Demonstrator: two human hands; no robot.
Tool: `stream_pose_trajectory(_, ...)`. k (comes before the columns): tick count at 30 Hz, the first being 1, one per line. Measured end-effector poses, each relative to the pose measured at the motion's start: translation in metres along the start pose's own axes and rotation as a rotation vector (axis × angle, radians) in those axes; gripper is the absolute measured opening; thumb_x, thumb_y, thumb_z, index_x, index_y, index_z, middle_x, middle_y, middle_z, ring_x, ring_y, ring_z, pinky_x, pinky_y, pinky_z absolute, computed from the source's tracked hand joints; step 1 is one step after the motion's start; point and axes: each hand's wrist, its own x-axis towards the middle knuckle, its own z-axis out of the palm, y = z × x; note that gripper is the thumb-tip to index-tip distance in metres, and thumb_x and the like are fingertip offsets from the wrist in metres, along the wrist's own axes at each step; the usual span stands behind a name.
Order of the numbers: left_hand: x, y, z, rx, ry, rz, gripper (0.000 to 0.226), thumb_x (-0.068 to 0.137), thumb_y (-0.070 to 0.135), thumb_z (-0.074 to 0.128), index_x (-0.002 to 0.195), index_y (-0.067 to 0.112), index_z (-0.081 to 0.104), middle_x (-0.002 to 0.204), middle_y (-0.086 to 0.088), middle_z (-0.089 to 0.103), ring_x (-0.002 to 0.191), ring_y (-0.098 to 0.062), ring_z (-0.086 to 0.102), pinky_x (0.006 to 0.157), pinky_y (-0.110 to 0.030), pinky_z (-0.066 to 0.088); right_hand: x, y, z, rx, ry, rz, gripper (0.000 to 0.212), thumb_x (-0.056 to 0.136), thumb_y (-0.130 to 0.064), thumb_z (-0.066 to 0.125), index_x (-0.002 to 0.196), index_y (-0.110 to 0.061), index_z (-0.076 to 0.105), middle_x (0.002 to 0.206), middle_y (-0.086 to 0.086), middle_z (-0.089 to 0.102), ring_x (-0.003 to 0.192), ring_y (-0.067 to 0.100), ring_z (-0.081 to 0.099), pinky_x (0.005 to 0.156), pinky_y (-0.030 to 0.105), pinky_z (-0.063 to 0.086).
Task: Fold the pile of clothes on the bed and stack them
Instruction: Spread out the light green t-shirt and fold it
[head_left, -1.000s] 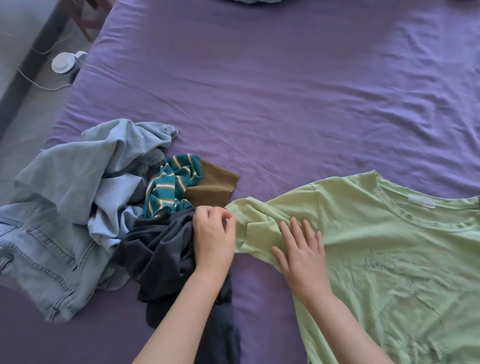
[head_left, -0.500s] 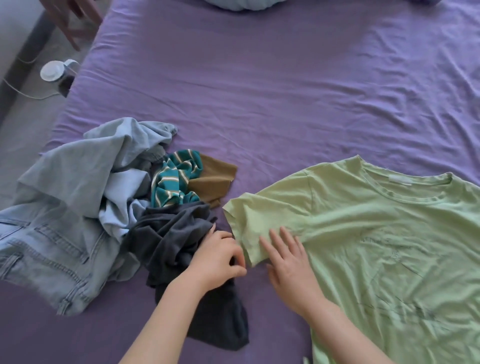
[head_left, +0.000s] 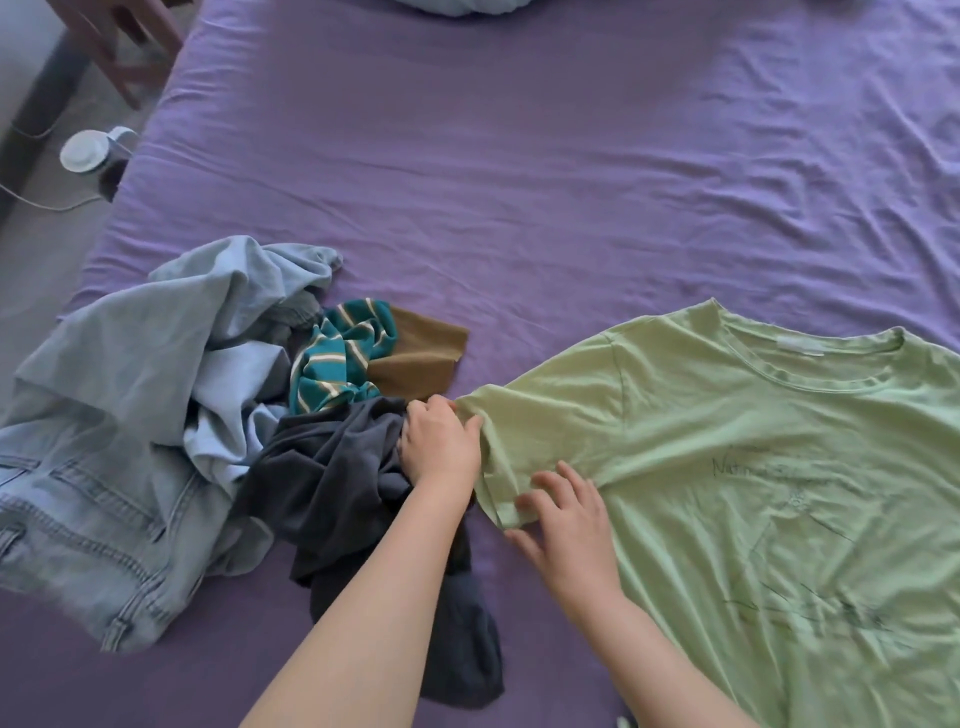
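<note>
Green T-shirt (head_left: 753, 467), 3 o'clock: left hand (head_left: 441, 447) apparently pinches the sleeve edge; right hand (head_left: 566, 525) flat, fingers straight. Risk: sleeve bunching.

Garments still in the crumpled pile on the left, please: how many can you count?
5: light blue denim jeans leftmost, pale blue shirt above, teal striped top, brown cloth, dark grey garment nearest. More may be hidden.

Purple-sheeted bed (head_left: 519, 182), green T-shirt (head_left: 753, 467) spread flat, crumpled clothes pile (head_left: 171, 415) beside it
</note>
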Motion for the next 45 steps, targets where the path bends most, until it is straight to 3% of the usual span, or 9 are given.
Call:
stream_pose_trajectory(9, 0.011, -0.019, -0.008, -0.153, -0.113, 0.078, 0.008, 0.095, 0.024, 0.054, 0.091, 0.017, 0.056, 0.112, -0.010, 0.054, 0.101, -0.027, 0.054, 0.082, -0.034, 0.041, 0.004, 0.012, -0.001, 0.546, -0.038, 0.234, 0.003, 0.077, -0.018, 0.077, 0.078, -0.016, 0.075, 0.104, -0.013, 0.063, 0.132, 0.021, 0.037, 0.111, 0.041, 0.024)
stream_pose_trajectory(14, 0.015, -0.013, -0.006, -0.238, -0.111, 0.005, 0.042, 0.093, 0.043, 0.052, 0.119, 0.011, 0.056, 0.121, -0.012, 0.054, 0.111, -0.029, 0.053, 0.095, -0.039, 0.043, 0.005, 0.014, -0.008, 0.673, -0.125, 0.305, 0.005, 0.085, -0.019, 0.069, 0.083, -0.021, 0.073, 0.112, -0.019, 0.061, 0.137, 0.009, 0.025, 0.114, 0.042, 0.019)
stream_pose_trajectory(19, 0.017, -0.005, 0.002, -0.023, -0.151, -0.040, 0.051, 0.085, 0.056, 0.057, 0.115, 0.015, 0.058, 0.122, -0.010, 0.054, 0.119, -0.029, 0.049, 0.098, -0.037, 0.039, 0.003, 0.011, -0.005, 0.691, -0.116, 0.283, 0.008, 0.087, -0.021, 0.067, 0.081, -0.027, 0.069, 0.110, -0.018, 0.064, 0.140, 0.010, 0.022, 0.117, 0.036, 0.011)
stream_pose_trajectory(23, 0.023, -0.008, 0.001, -0.371, -0.176, -0.089, 0.020, 0.087, 0.034, 0.063, 0.099, 0.017, 0.062, 0.106, -0.004, 0.061, 0.100, -0.024, 0.058, 0.086, -0.034, 0.048, -0.002, 0.010, 0.001, 0.416, -0.132, 0.165, 0.007, 0.090, -0.024, 0.062, 0.089, -0.021, 0.068, 0.117, -0.019, 0.060, 0.144, 0.020, 0.018, 0.116, 0.035, 0.002)
stream_pose_trajectory(27, 0.021, -0.019, -0.008, -0.802, -0.190, -0.125, 0.008, 0.094, 0.016, 0.056, 0.091, 0.013, 0.063, 0.092, -0.004, 0.064, 0.078, -0.013, 0.056, 0.067, -0.024, 0.044, -0.015, 0.008, 0.001, -0.090, -0.241, -0.209, 0.010, 0.077, -0.026, 0.072, 0.084, -0.030, 0.066, 0.129, -0.013, 0.060, 0.133, 0.035, 0.041, 0.107, 0.059, 0.026)
stream_pose_trajectory(31, 0.023, -0.030, -0.008, -0.719, -0.105, -0.101, 0.015, 0.097, 0.016, 0.047, 0.093, 0.016, 0.061, 0.095, -0.003, 0.065, 0.088, -0.018, 0.057, 0.074, -0.030, 0.044, 0.016, 0.021, -0.025, 0.281, -0.207, 0.004, 0.032, 0.093, -0.025, 0.054, 0.125, -0.025, 0.054, 0.133, -0.007, 0.054, 0.130, 0.020, 0.042, 0.109, 0.035, 0.030)
stream_pose_trajectory(33, 0.027, -0.028, -0.007, -0.630, -0.011, -0.096, 0.016, 0.098, 0.016, 0.042, 0.098, 0.013, 0.058, 0.100, -0.007, 0.062, 0.091, -0.021, 0.054, 0.079, -0.032, 0.042, 0.045, 0.036, -0.040, 0.143, -0.050, 0.059, 0.045, 0.094, -0.026, 0.054, 0.138, -0.022, 0.045, 0.146, 0.001, 0.043, 0.137, 0.027, 0.032, 0.109, 0.041, 0.030)
stream_pose_trajectory(38, 0.045, -0.010, -0.016, -0.464, 0.128, -0.128, 0.027, 0.101, 0.021, 0.034, 0.108, 0.009, 0.058, 0.102, -0.007, 0.056, 0.089, -0.021, 0.045, 0.078, -0.031, 0.034, 0.106, 0.048, -0.042, -0.359, -0.424, 0.142, 0.074, 0.089, -0.061, 0.044, 0.148, -0.044, 0.003, 0.159, 0.005, -0.012, 0.144, 0.034, -0.015, 0.110, 0.064, 0.008)
stream_pose_trajectory(45, 0.027, 0.008, -0.013, -0.164, 0.101, 0.004, 0.027, 0.100, 0.020, 0.041, 0.123, 0.011, 0.050, 0.130, -0.013, 0.048, 0.113, -0.033, 0.048, 0.088, -0.041, 0.037, 0.077, 0.060, -0.039, -0.336, -0.223, 0.132, 0.069, 0.092, -0.059, 0.036, 0.149, -0.039, 0.003, 0.160, 0.006, -0.008, 0.145, 0.032, -0.013, 0.114, 0.056, 0.004)
